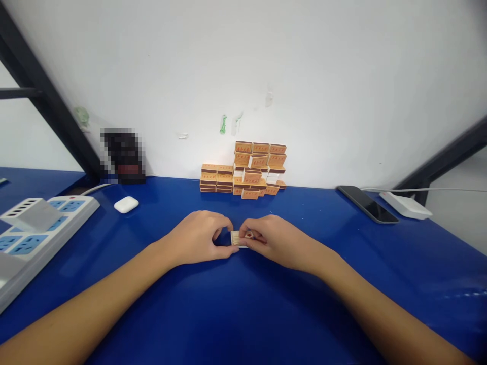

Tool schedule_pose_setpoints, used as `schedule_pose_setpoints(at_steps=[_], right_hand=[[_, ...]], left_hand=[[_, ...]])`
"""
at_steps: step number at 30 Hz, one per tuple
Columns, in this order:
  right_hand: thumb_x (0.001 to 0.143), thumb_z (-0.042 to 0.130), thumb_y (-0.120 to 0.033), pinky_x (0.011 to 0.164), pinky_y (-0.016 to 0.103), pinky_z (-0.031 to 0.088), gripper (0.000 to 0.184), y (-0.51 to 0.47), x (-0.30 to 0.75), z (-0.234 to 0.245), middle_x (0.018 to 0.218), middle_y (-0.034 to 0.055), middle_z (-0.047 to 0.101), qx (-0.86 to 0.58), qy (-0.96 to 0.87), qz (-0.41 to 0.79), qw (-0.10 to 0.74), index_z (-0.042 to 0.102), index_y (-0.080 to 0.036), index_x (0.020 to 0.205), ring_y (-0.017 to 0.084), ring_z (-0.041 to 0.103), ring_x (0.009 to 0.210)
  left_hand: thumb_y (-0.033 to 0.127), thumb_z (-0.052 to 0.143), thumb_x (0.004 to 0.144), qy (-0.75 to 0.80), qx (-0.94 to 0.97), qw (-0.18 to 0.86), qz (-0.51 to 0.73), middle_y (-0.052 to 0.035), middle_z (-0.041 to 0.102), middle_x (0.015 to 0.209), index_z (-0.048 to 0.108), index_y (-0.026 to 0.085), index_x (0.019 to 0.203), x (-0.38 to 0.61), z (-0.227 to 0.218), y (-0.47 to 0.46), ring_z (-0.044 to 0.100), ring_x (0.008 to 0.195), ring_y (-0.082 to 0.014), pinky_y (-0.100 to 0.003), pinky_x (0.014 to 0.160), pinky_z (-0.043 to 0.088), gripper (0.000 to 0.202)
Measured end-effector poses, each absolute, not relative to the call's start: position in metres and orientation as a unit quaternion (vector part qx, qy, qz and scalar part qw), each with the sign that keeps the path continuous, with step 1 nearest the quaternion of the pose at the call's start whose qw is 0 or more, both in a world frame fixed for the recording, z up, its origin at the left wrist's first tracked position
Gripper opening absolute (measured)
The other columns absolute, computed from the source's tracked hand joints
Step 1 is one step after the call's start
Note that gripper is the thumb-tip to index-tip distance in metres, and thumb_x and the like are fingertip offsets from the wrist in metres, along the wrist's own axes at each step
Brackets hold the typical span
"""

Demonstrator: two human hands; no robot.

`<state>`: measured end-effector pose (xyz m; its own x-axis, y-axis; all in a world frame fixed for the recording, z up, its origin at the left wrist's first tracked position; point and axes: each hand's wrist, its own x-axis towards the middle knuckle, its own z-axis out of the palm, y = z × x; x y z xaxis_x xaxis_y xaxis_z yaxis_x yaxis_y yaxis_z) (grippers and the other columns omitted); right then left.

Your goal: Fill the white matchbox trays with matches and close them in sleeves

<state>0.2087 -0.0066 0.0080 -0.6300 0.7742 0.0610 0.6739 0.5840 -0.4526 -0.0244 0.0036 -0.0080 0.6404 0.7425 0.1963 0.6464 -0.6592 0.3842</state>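
Note:
A small white matchbox tray [235,234] filled with pale matchsticks [236,240] lies on the blue tabletop between my hands. My left hand [203,235] curls around the tray's left end, thumb at the near corner and index finger at the far one. Over the tray's right part, my right hand [272,238] is closed in a pinch, thumb and fingertips down on the matches. Some reddish match heads show beneath its fingers. The right end of the tray is partly hidden by that hand.
Matchboxes [253,177] stand stacked against the white wall, with a lower stack [216,178] on their left. A white earbud case [126,205] and a power strip [72,218] are at left. On the right lie a phone [367,204] and a white charger [406,206] with a cable.

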Motion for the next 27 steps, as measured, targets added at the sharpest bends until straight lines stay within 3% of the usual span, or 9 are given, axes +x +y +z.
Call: schedule_pose_setpoints(at_steps=[7, 17, 27], right_hand=[[0.1, 0.06, -0.022, 0.061, 0.027, 0.029, 0.013, -0.001, 0.218, 0.009, 0.065, -0.0046, 0.055, -0.432, -0.879, 0.143, 0.144, 0.074, -0.021, 0.098, 0.011, 0.043, 0.055], [0.097, 0.058, -0.035, 0.059, 0.028, 0.03, 0.023, 0.048, 0.273, -0.006, 0.06, -0.0025, 0.054, -0.561, -0.802, 0.068, 0.195, 0.071, -0.019, 0.087, 0.014, 0.046, 0.055], [0.098, 0.055, -0.039, 0.058, 0.028, 0.031, 0.026, 0.043, 0.261, -0.011, 0.06, -0.0026, 0.054, -0.548, -0.807, 0.084, 0.204, 0.069, -0.021, 0.084, 0.015, 0.046, 0.055]], left_hand=[[0.047, 0.075, 0.084, 0.393, 0.893, 0.14, 0.167, 0.0039, 0.06, 0.068, 0.076, 0.022, 0.097, -0.025, -0.009, 0.004, 0.053, 0.059, -0.0117, -0.027, 0.056, 0.032, 0.029], [0.053, 0.072, 0.087, 0.422, 0.874, 0.146, 0.194, 0.0049, 0.056, 0.064, 0.076, 0.023, 0.103, -0.029, -0.009, 0.01, 0.052, 0.058, -0.0123, -0.027, 0.056, 0.033, 0.034], [0.052, 0.07, 0.088, 0.453, 0.857, 0.132, 0.209, 0.005, 0.055, 0.062, 0.075, 0.025, 0.103, -0.037, -0.011, 0.018, 0.052, 0.057, -0.0129, -0.028, 0.055, 0.031, 0.031]])
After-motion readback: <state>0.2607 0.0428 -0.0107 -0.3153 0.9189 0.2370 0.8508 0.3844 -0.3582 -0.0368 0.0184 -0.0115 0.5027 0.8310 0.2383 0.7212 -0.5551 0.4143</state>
